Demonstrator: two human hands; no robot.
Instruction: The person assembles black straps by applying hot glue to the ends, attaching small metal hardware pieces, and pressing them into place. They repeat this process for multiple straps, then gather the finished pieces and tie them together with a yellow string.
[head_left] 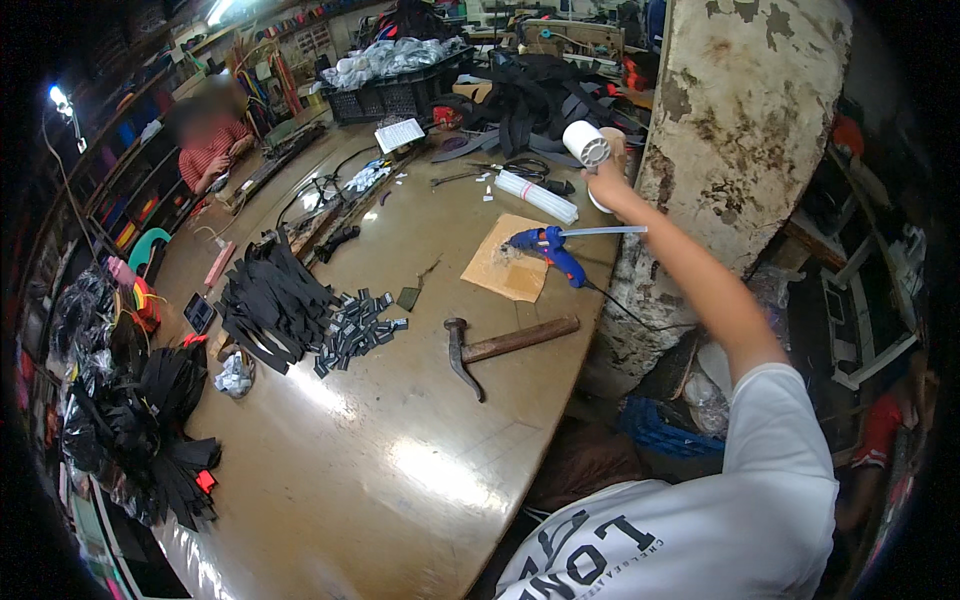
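Note:
My right hand reaches out over the far right edge of the table, its fingers closed round a white cylinder with a spoked round end. Part of this cylinder is hidden, and its exact kind is unclear. Nearest below the hand lies a bundle of clear glue sticks. A blue glue gun, with a long glue stick in its back, rests on a piece of cardboard. Closer to me lies a hammer with a wooden handle. My left hand is out of view.
Black straps and a pile of small dark pieces lie on the table's left half. A black crate stands at the back. Another person sits far left. A stained slab stands along the right edge.

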